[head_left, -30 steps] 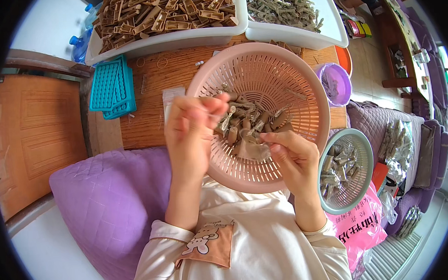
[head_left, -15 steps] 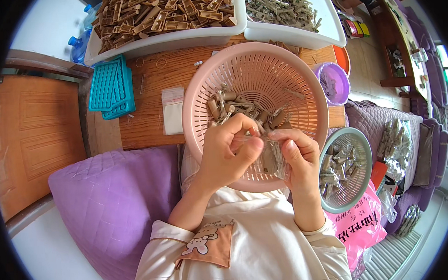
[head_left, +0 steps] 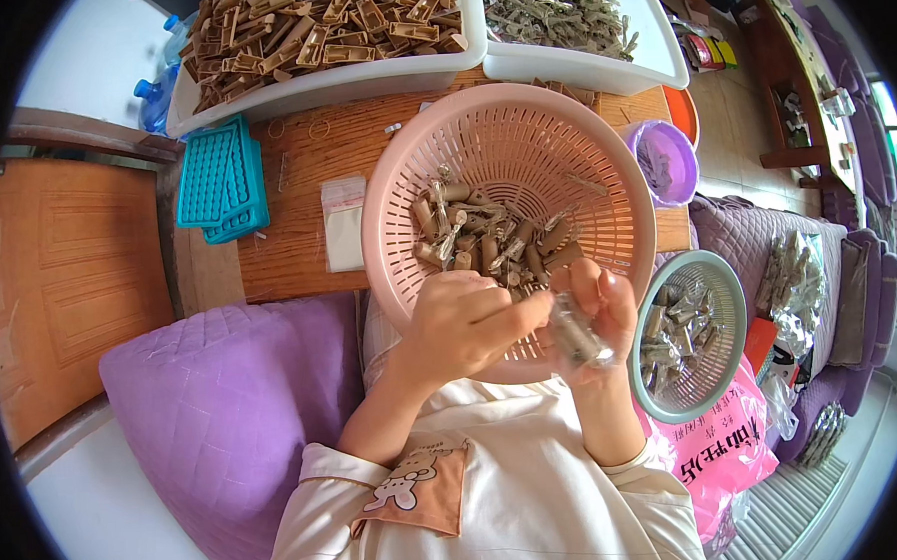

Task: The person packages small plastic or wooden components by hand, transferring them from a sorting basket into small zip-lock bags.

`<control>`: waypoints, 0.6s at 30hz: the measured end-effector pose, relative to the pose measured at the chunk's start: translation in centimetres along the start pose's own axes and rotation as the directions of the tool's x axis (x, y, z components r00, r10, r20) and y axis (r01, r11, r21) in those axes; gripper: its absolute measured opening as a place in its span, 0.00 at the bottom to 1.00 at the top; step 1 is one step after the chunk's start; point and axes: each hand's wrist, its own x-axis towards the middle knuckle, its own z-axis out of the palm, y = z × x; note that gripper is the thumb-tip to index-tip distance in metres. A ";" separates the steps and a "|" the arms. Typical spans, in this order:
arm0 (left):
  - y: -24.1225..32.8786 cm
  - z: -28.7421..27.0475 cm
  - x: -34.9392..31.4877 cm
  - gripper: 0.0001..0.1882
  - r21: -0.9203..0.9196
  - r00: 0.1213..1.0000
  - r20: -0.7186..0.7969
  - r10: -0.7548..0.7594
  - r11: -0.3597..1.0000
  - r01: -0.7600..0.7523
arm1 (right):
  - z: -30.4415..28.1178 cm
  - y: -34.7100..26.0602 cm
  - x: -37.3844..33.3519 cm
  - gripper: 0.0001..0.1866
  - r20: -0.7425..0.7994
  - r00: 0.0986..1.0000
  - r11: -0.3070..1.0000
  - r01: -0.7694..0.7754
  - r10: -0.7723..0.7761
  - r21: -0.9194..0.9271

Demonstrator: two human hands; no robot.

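My right hand (head_left: pixel 602 318) grips a small clear plastic bag (head_left: pixel 577 332) with brown parts inside, palm turned up. My left hand (head_left: pixel 460 324) has its fingers curled, and its forefinger and thumb side meet the bag's edge; the thumb tip is hidden. Both hands are over the near rim of a pink slotted basket (head_left: pixel 382 243). Inside the basket lies a heap of brown plastic pieces (head_left: pixel 487 240), mixed with parts in clear wrapping.
Behind stand a white bin (head_left: pixel 360 77) of brown parts and another white bin (head_left: pixel 579 69) of wrapped pieces. Teal trays (head_left: pixel 219 180) and flat clear bags (head_left: pixel 344 234) lie left. A purple bucket (head_left: pixel 679 175) and a grey-green basket (head_left: pixel 736 327) of bagged parts stand right.
Both hands have come down and nearer to me. The bag has tilted in my right hand, which has turned palm up, and my left hand has turned its back upward.
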 end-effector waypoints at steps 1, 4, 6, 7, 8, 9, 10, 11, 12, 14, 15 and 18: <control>-0.2 -0.2 -0.2 0.12 0.073 0.991 0.113 0.072 0.994 -0.080 | -0.2 -0.7 -0.3 0.16 -0.004 1.000 1.000 0.003 -0.003 0.000; -0.4 -0.9 -0.8 0.12 0.130 0.990 0.138 -0.002 0.991 -0.016 | -0.4 -4.5 -1.8 0.17 -0.154 0.831 0.506 0.169 -0.535 -0.846; -1.3 -1.6 -1.4 0.08 0.061 0.989 0.070 -0.132 0.990 0.128 | -2.2 -8.3 -3.7 0.16 -0.074 0.712 0.127 0.021 -0.698 -0.992; -1.7 -2.2 -1.4 0.06 0.051 0.980 -0.026 -0.196 0.979 0.197 | -3.2 -10.3 -4.9 0.15 -0.097 0.653 0.021 -0.123 -0.751 -0.992; -2.2 -2.8 -1.6 0.06 0.033 0.958 -0.122 -0.258 0.964 0.264 | -4.0 -12.1 -6.2 0.15 -0.095 0.652 0.018 -0.124 -0.752 -0.992; -2.6 -3.8 -2.1 0.07 0.015 0.910 -0.169 -0.379 0.922 0.387 | -4.7 -13.7 -7.5 0.10 -0.078 0.731 -0.260 -0.337 -0.678 -0.905; -3.1 -4.8 -2.6 0.09 -0.008 0.843 -0.215 -0.493 0.864 0.504 | -4.7 -14.5 -8.2 0.06 -0.098 0.800 -0.527 -0.476 -0.592 -0.704; -3.7 -5.4 -3.1 0.10 -0.079 0.801 -0.277 -0.530 0.844 0.531 | -4.4 -14.4 -8.3 0.06 -0.096 0.801 -0.529 -0.476 -0.591 -0.702; -4.5 -5.8 -3.5 0.11 -0.151 0.753 -0.335 -0.567 0.821 0.551 | -3.8 -14.2 -8.4 0.06 -0.145 0.811 -0.568 -0.513 -0.567 -0.644; -5.8 -6.1 -4.5 0.14 -0.216 0.673 -0.403 -0.620 0.779 0.588 | -2.2 -13.2 -7.5 0.14 -0.171 0.829 -0.601 -0.513 -0.533 -0.613; -6.0 -6.1 -4.7 0.14 -0.280 0.624 -0.416 -0.662 0.746 0.604 | -1.5 -12.2 -6.5 0.14 -0.053 0.855 -0.580 -0.394 -0.516 -0.713; -5.7 -6.1 -4.9 0.15 -0.376 0.561 -0.403 -0.723 0.690 0.618 | 0.0 -8.5 -2.4 0.13 0.205 0.926 -0.599 -0.029 -0.318 -0.800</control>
